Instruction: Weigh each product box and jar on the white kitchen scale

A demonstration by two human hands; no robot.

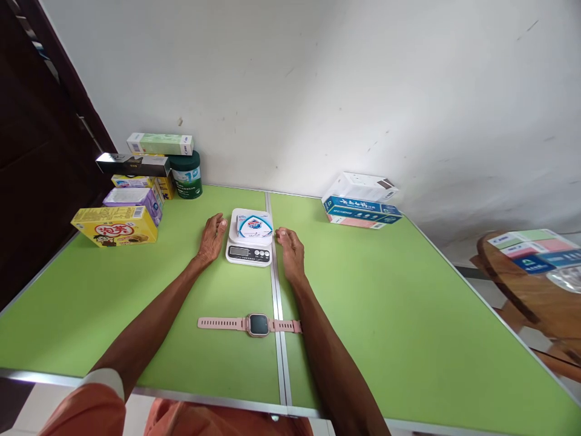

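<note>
A small white kitchen scale [249,254] with a dark display panel lies on the green table. On its platform rests a white and blue soap box [255,226]. My left hand [211,240] is just left of the scale, fingers loosely bent and nothing in them. Close by the scale's right side is my right hand [292,251], its fingers loosely curved and holding nothing. Nearer to me, a pink smartwatch [258,324] is laid out flat with its strap extended; my right forearm covers the strap's right end.
At the left stand a yellow snack box [115,227], a purple box [134,197], a long black box [132,164], and a dark green canister [187,175] under a pale green box [160,144]. Blue toothpaste boxes [362,209] lie at the back right. A wooden stool [508,284] holds more boxes.
</note>
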